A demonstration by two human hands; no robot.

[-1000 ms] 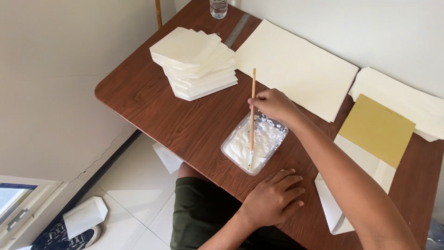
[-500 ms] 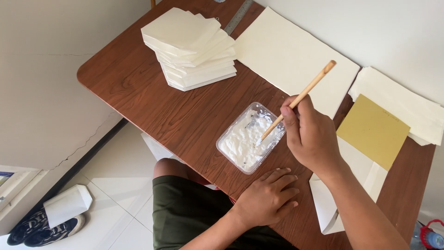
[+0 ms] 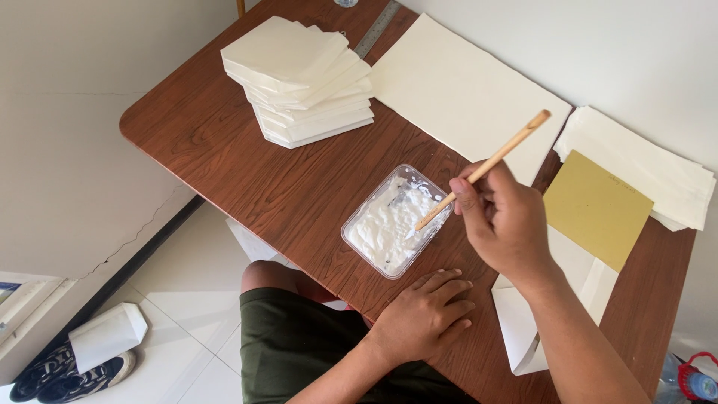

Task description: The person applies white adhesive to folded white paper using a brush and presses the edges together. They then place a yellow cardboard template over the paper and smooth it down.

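Right hand (image 3: 508,221) grips our wooden stick (image 3: 482,168), tip down-left in paste tub (image 3: 393,221) | left hand (image 3: 426,314) flat, open, nearer.

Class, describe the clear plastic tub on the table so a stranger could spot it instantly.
On the brown wooden table, look near the front edge, just ahead of the flat left hand. The tub is a shallow clear tray of white paste with a wooden stick dipped in; everything else nearby is paper.

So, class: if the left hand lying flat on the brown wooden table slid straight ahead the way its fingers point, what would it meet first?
Probably the clear plastic tray of white paste, just beyond the left hand's fingertips; depth is hard to judge.
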